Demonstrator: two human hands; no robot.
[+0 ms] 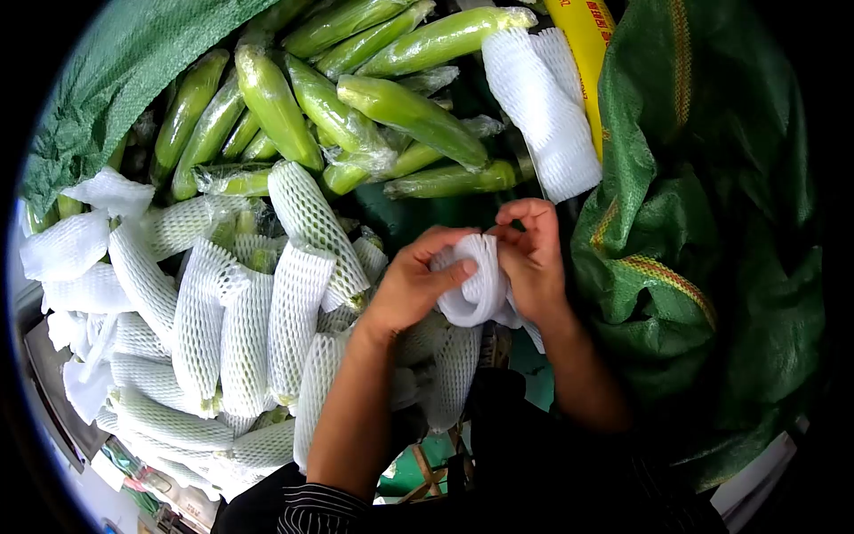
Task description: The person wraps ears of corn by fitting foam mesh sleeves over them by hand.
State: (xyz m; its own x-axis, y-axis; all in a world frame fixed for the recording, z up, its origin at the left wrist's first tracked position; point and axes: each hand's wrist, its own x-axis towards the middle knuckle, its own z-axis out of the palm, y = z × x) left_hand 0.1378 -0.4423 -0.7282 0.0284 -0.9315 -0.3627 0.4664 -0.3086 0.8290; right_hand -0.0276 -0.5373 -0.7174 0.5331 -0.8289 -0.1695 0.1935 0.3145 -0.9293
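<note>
Green woven cloth lies on both sides of your work place. On the right you have a big green sack (747,240) in loose folds, with yellow and red stitching on it. On the far left, a green sheet (116,98) lies beside the corn. Your white foam net (478,289) is near the middle, between your two hands, rolled into a loop with a loose part hanging down on the right. Your left hand (425,274) is clamped on the left side of the loop, with the thumb on its front. Your right hand (532,258) is bent in and clamped on the right edge of the loop, and its other fingers are curled up above. Both your hands touch the same net, but they do not touch a cob

Far from you, green corn cobs in clear wrap (276,102) lie in a messy heap. To the left and near you, many cobs wear white nets (245,334), piled on top of each other. Past your right hand, a flat stack of foam nets (544,120) lies just beside a yellow bag (583,49) with red marks. You wear dark sleeves, and your left cuff (320,509) has thin pale stripes
</note>
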